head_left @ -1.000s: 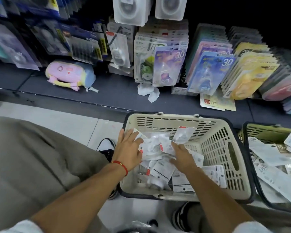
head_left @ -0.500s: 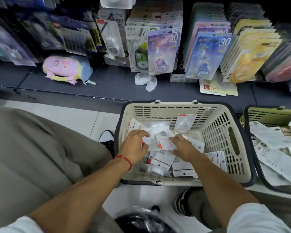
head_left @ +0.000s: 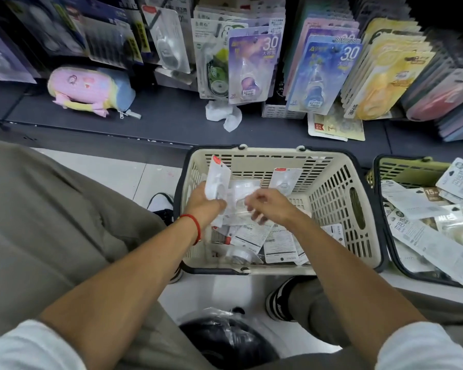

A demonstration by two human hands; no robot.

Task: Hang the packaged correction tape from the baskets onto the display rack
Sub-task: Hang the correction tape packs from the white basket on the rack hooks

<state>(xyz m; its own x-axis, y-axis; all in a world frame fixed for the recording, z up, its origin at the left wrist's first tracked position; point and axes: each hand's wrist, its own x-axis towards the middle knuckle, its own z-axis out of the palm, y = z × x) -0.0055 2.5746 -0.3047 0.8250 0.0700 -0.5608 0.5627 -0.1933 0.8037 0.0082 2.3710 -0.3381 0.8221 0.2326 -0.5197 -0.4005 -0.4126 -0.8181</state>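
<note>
A cream plastic basket (head_left: 340, 209) stands on the floor before me with several white correction tape packs (head_left: 254, 236) lying in it. My left hand (head_left: 206, 202) grips one white pack with a red tab (head_left: 218, 180) and holds it upright over the basket's left side. My right hand (head_left: 270, 205) hovers beside it over the pile, fingers loosely curled; whether they hold a pack is unclear. Another pack (head_left: 285, 180) leans on the basket's back wall. The display rack (head_left: 251, 68) with hanging correction tape cards rises behind the basket.
A second basket (head_left: 385, 166) at the right holds more white packs (head_left: 422, 228). On the dark shelf lie a pink plush pouch (head_left: 88, 89), crumpled white paper (head_left: 223, 114) and a loose card (head_left: 337, 126). A black bag (head_left: 227, 340) sits between my knees.
My left hand has lifted one pack out of the pile and raised it upright. My right hand has come off the packs and risen slightly. The camera has tilted down.
</note>
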